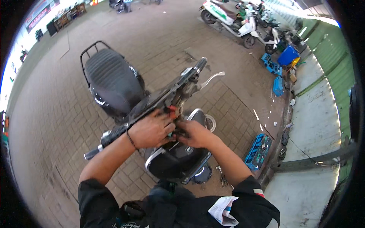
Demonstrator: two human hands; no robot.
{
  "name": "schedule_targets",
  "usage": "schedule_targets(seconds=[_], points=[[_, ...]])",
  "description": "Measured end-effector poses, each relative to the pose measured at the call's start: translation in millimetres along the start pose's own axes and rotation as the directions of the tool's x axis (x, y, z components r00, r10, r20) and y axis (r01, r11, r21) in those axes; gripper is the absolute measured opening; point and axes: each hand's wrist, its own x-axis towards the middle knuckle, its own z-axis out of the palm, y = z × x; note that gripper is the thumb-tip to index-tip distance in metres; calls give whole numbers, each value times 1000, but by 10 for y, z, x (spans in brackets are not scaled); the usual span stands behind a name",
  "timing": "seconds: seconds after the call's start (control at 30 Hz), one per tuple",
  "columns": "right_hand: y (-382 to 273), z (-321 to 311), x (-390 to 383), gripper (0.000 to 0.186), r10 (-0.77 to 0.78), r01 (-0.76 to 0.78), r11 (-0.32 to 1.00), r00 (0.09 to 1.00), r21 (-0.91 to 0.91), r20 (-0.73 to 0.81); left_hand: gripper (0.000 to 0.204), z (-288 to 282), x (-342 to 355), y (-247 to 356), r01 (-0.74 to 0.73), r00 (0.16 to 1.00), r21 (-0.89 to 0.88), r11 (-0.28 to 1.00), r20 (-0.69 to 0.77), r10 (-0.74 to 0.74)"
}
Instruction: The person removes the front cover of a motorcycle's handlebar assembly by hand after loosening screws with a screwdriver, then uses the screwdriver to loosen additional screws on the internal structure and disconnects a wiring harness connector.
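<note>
We had our left hand (pixel 150 129) and right hand (pixel 195 133) closed on the stripped handlebar (pixel 167 97) above the scooter's (pixel 114 81) front. It seemed stiff, heavy, greasy; best held near its middle.

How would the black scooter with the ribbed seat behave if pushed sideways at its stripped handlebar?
The black scooter looks heavy, so it would probably resist. Its stripped handlebar appears rigid metal and likely swivels. Both hands, left hand and right hand, rest there.
</note>
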Motion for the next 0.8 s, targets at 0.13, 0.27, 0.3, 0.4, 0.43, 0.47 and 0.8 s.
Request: schedule_targets(seconds=[0.13, 0.27, 0.3, 0.4, 0.43, 0.47, 0.8], points=[[-339, 130, 3, 39, 194, -216, 960, 972, -178, -133, 45, -386, -269, 184, 116, 961, -186, 976, -227, -157], [-328, 320, 37, 34, -18, -143, 912, 923, -385, -385, 34, -436, -1122, 197, 483, 551, -493, 724, -472, -688], [-302, 372, 86, 33, -27, -130, 897, 938, -422, -345, 34, -398, -1324, 119, 596, 514, -474, 648, -395, -761], [-226, 444, 183, 29, -48, -106, 860, 957, -499, -287, 37, -273, -1717, -118, 695, 473, -621, 363, 14, -881], [-222, 469, 212, 29, -65, -115, 851, 946, -513, -319, 38, -237, -1805, -196, 694, 476, -677, 245, 176, -861], [-215, 514, 240, 30, -81, -122, 845, 933, -521, -350, 47, -157, -1875, -267, 619, 536, -772, 142, 284, -795], [-356, 760, 412, 42, 31, -262, 825, 906, -501, -423, 51, 181, -1812, -661, 684, 527, -723, -93, 578, -623]])
